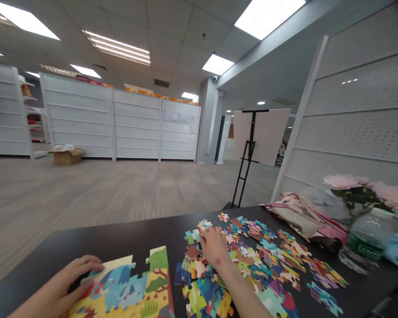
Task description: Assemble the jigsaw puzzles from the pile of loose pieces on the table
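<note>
The left hand [76,278] lies palm-down over the left edge of the partly joined cardboard puzzle with blue elephants on yellow [149,291], thumb spread from its fingers. The right forearm stretches forward over the heap of loose multicoloured cardboard pieces [245,260] on the black counter [119,238]; the right hand [214,245] bends down at the heap's far side, whether pinching a piece cannot be told. The clear plastic bottle's [368,238] green label [364,246] bears unreadable white lettering.

At seven o'clock, a yellow, partly built cardboard puzzle [137,297] with blue elephants [114,289]; at five, multicoloured cardboard pieces [242,256]; black tabletop [135,234].
</note>
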`<state>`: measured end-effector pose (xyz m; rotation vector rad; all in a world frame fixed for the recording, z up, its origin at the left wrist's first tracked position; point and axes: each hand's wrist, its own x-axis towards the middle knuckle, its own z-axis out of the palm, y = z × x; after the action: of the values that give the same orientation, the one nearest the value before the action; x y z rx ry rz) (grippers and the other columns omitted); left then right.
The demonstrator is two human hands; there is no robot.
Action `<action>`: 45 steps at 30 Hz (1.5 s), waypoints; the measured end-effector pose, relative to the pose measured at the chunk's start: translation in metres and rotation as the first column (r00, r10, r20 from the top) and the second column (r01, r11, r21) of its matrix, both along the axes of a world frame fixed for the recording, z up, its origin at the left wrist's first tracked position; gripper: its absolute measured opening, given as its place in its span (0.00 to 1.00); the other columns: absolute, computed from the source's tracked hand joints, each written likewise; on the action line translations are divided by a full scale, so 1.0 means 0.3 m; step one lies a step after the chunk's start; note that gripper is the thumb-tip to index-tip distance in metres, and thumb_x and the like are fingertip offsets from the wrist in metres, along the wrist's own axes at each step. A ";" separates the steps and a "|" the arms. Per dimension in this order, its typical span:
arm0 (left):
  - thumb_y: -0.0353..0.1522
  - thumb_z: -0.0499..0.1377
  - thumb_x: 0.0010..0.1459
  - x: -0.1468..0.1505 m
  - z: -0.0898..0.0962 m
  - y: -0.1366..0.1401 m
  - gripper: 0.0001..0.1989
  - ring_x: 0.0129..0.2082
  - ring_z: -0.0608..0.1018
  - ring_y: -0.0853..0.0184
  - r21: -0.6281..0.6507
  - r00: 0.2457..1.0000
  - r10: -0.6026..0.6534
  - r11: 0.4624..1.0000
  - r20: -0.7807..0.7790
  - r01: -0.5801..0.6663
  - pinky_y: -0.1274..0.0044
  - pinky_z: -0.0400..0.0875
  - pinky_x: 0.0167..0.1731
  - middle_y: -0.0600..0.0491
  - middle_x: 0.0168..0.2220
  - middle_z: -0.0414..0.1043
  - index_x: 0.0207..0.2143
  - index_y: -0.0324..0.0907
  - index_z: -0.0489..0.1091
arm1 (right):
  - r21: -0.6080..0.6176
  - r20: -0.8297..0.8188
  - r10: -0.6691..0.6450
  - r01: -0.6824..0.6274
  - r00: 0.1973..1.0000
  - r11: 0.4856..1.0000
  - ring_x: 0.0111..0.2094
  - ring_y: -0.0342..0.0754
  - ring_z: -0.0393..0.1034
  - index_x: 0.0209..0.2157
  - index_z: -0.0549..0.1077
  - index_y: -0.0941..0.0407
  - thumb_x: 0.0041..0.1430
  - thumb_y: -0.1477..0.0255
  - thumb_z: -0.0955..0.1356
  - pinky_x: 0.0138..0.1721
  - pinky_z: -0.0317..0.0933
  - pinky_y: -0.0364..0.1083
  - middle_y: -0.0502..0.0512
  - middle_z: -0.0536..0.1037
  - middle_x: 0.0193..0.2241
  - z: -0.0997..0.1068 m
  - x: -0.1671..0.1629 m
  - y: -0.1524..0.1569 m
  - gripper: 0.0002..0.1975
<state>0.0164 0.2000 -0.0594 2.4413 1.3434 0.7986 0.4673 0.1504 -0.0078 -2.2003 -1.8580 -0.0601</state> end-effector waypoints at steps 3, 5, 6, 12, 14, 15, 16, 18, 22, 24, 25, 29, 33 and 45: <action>0.45 0.54 0.63 0.025 0.063 -0.030 0.16 0.55 0.74 0.57 -0.140 0.996 -0.090 0.986 0.017 0.091 0.70 0.69 0.58 0.54 0.54 0.73 0.49 0.55 0.76 | 0.008 0.005 0.012 -0.013 1.000 1.000 0.49 0.57 0.69 0.34 0.80 0.53 0.63 0.68 0.67 0.49 0.57 0.49 0.57 0.81 0.40 0.012 -0.005 0.024 0.10; 0.42 0.52 0.65 0.042 0.100 -0.051 0.15 0.54 0.74 0.57 -0.165 0.994 -0.099 0.981 0.036 0.104 0.69 0.68 0.58 0.52 0.53 0.72 0.48 0.54 0.75 | 0.011 0.009 0.015 -0.015 1.000 1.000 0.47 0.56 0.71 0.32 0.80 0.55 0.61 0.72 0.67 0.46 0.57 0.47 0.59 0.81 0.37 0.021 -0.008 0.043 0.08; 0.41 0.52 0.65 0.049 0.114 -0.060 0.15 0.54 0.73 0.58 -0.169 0.993 -0.107 0.979 0.048 0.114 0.69 0.67 0.58 0.52 0.53 0.72 0.48 0.53 0.74 | 0.014 0.009 0.010 -0.010 1.000 1.000 0.46 0.55 0.72 0.33 0.80 0.55 0.59 0.76 0.67 0.44 0.58 0.46 0.60 0.81 0.36 0.024 -0.010 0.054 0.09; 0.33 0.52 0.63 0.069 0.163 -0.091 0.12 0.51 0.72 0.59 -0.192 0.988 -0.122 0.972 0.091 0.138 0.68 0.66 0.55 0.49 0.50 0.71 0.45 0.47 0.72 | 0.030 -0.030 -0.012 0.013 0.999 0.999 0.38 0.55 0.76 0.35 0.77 0.57 0.51 0.85 0.64 0.35 0.54 0.45 0.60 0.81 0.32 0.014 -0.020 0.131 0.14; 0.32 0.52 0.61 0.071 0.174 -0.094 0.11 0.49 0.72 0.60 -0.189 0.988 -0.118 0.973 0.095 0.135 0.69 0.66 0.54 0.50 0.48 0.71 0.44 0.46 0.72 | 0.033 -0.044 0.000 0.002 0.999 0.999 0.38 0.54 0.76 0.34 0.76 0.57 0.49 0.85 0.65 0.34 0.53 0.44 0.59 0.81 0.31 0.004 -0.026 0.159 0.13; 0.31 0.53 0.60 0.071 0.178 -0.095 0.11 0.48 0.72 0.60 -0.185 0.989 -0.114 0.974 0.098 0.131 0.69 0.66 0.53 0.50 0.47 0.72 0.43 0.46 0.72 | 0.034 -0.052 0.004 -0.002 0.999 0.999 0.37 0.54 0.76 0.34 0.75 0.56 0.49 0.84 0.65 0.34 0.53 0.44 0.58 0.81 0.31 -0.001 -0.029 0.173 0.13; 0.30 0.53 0.59 0.072 0.182 -0.095 0.11 0.48 0.72 0.60 -0.180 0.989 -0.110 0.975 0.101 0.127 0.69 0.66 0.52 0.51 0.47 0.72 0.43 0.46 0.72 | 0.035 -0.062 0.007 -0.005 0.998 0.999 0.36 0.53 0.76 0.34 0.75 0.56 0.47 0.85 0.65 0.33 0.53 0.44 0.57 0.81 0.30 -0.005 -0.032 0.186 0.13; 0.29 0.54 0.58 0.070 0.185 -0.093 0.12 0.48 0.73 0.60 -0.172 0.989 -0.101 0.978 0.109 0.119 0.70 0.65 0.53 0.51 0.46 0.72 0.43 0.46 0.73 | 0.037 -0.089 0.014 -0.011 0.996 0.999 0.34 0.52 0.75 0.34 0.74 0.56 0.45 0.85 0.65 0.32 0.53 0.44 0.55 0.80 0.29 -0.011 -0.037 0.209 0.15; 0.29 0.55 0.58 0.063 0.179 -0.087 0.13 0.48 0.73 0.59 -0.167 0.991 -0.083 0.981 0.110 0.100 0.68 0.62 0.55 0.51 0.47 0.73 0.43 0.47 0.74 | 0.048 -0.155 0.053 -0.047 0.986 0.998 0.32 0.51 0.74 0.33 0.72 0.55 0.42 0.85 0.64 0.32 0.53 0.44 0.52 0.79 0.28 -0.015 -0.041 0.241 0.16; 0.28 0.56 0.57 0.059 0.174 -0.084 0.13 0.48 0.73 0.59 -0.166 0.991 -0.078 0.982 0.108 0.096 0.67 0.60 0.58 0.52 0.46 0.73 0.43 0.47 0.74 | 0.056 -0.189 0.083 -0.073 0.978 0.996 0.33 0.51 0.74 0.31 0.72 0.54 0.42 0.85 0.64 0.33 0.54 0.44 0.51 0.79 0.28 -0.014 -0.040 0.247 0.16; 0.28 0.56 0.57 0.058 0.172 -0.083 0.13 0.48 0.73 0.59 -0.164 0.991 -0.077 0.982 0.109 0.095 0.66 0.59 0.59 0.52 0.46 0.74 0.44 0.47 0.74 | 0.060 -0.207 0.100 -0.090 0.973 0.994 0.33 0.51 0.74 0.30 0.72 0.53 0.41 0.85 0.64 0.33 0.55 0.44 0.51 0.79 0.28 -0.014 -0.039 0.247 0.15; 0.29 0.56 0.58 0.057 0.172 -0.079 0.13 0.49 0.73 0.59 -0.160 0.990 -0.075 0.983 0.117 0.094 0.65 0.56 0.62 0.52 0.47 0.74 0.44 0.47 0.74 | 0.078 -0.282 0.185 -0.170 0.941 0.982 0.32 0.51 0.74 0.25 0.72 0.52 0.40 0.84 0.64 0.35 0.56 0.44 0.49 0.78 0.26 -0.016 -0.037 0.229 0.13; 0.29 0.56 0.58 0.058 0.172 -0.076 0.13 0.49 0.73 0.58 -0.161 0.990 -0.075 0.983 0.123 0.094 0.65 0.57 0.62 0.51 0.47 0.74 0.44 0.47 0.75 | 0.134 -0.359 0.219 -0.182 0.907 0.974 0.28 0.51 0.70 0.21 0.69 0.52 0.37 0.81 0.65 0.33 0.54 0.46 0.49 0.75 0.21 -0.014 -0.038 0.208 0.09; 0.28 0.55 0.58 0.060 0.161 -0.077 0.12 0.47 0.73 0.60 -0.152 0.986 -0.083 0.983 0.144 0.105 0.69 0.61 0.55 0.52 0.45 0.74 0.43 0.47 0.74 | 0.303 -0.698 0.451 -0.342 0.556 0.890 0.32 0.49 0.73 0.37 0.73 0.54 0.51 0.60 0.66 0.34 0.66 0.45 0.52 0.78 0.31 0.042 -0.317 0.164 0.15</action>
<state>0.0344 0.1770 -0.0110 2.2641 1.1846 0.7880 0.3721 0.1996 0.0049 -1.2998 -1.6890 0.7033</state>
